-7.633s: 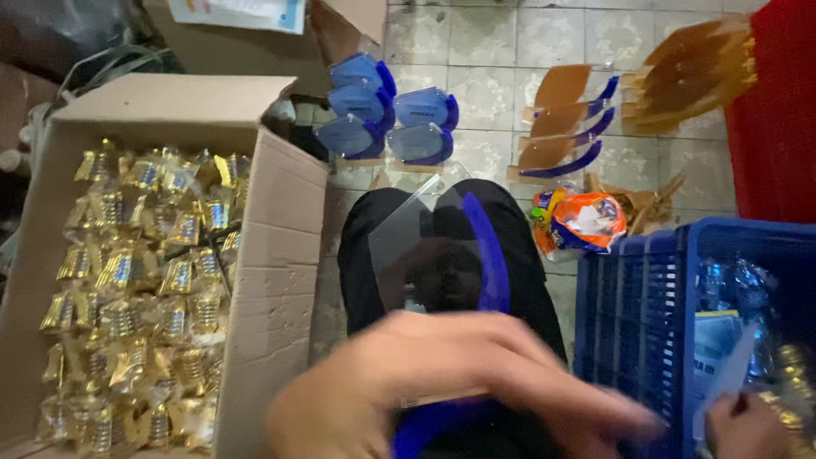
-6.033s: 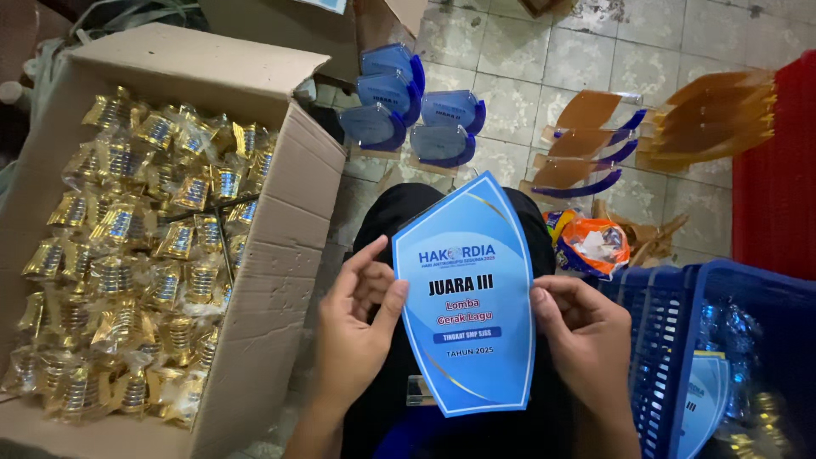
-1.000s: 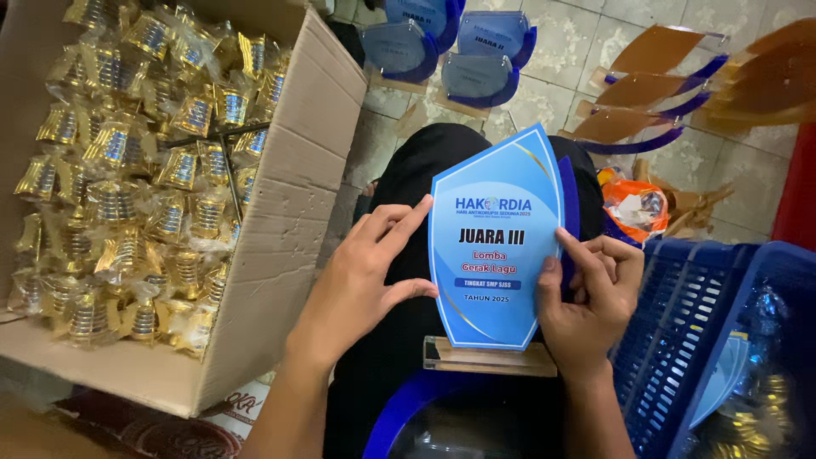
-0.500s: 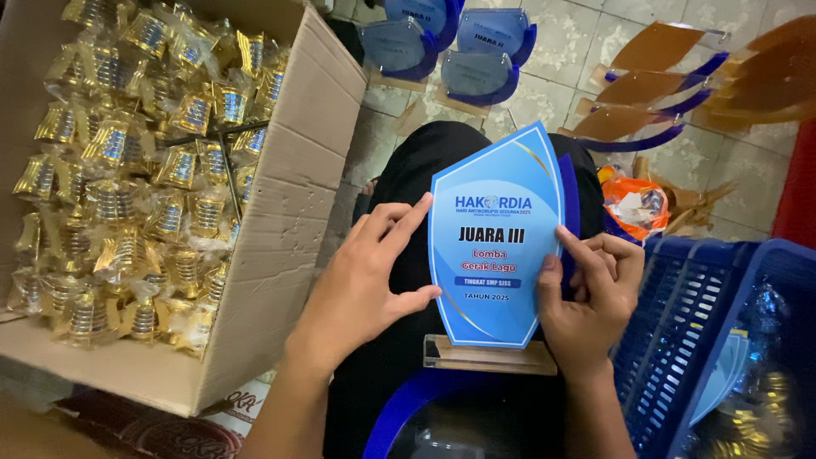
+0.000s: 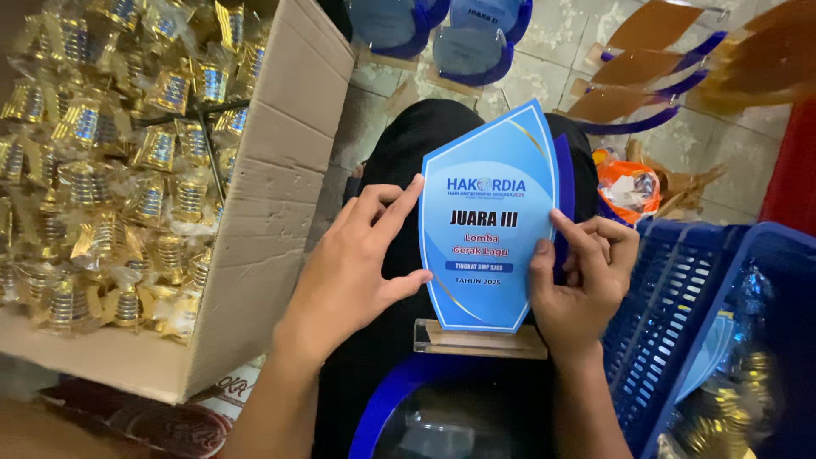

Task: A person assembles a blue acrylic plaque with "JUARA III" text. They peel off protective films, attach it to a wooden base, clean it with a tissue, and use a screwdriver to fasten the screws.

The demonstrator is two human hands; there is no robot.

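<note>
The person is holding a light blue shield-shaped plastic plaque [image 5: 486, 217] with dark writing on it, standing up on the lap over black trousers [image 5: 408, 161]. The left hand [image 5: 353, 268] is pressing on the plaque's left edge, with the fingers stretched flat and the thumb touching the lower left side. The right hand [image 5: 582, 276] is gripping the plaque's right edge, with the fingers curled around it and the thumb lying on the front. So both hands are clamped on the plaque, one on each side. The bottom of the plaque is sitting on a small wooden block with a clear base [image 5: 480, 338]. A dark blue layer is peeking out behind the right edge of the plaque.

A big brown cardboard box [image 5: 263, 195] is standing on the floor to the left, just beside the left hand. It is holding many small shiny gold trophies wrapped in clear plastic [image 5: 110, 161]. A blue plastic basket with slots [image 5: 680, 314] is sitting on the right, near the right hand. More blue plaques [image 5: 442, 30] and some brown wooden ones [image 5: 654, 51] are lying on the pale tiled floor [image 5: 544, 81] past the knees. An orange plastic bag [image 5: 629, 187] is lying by the basket's far corner.
</note>
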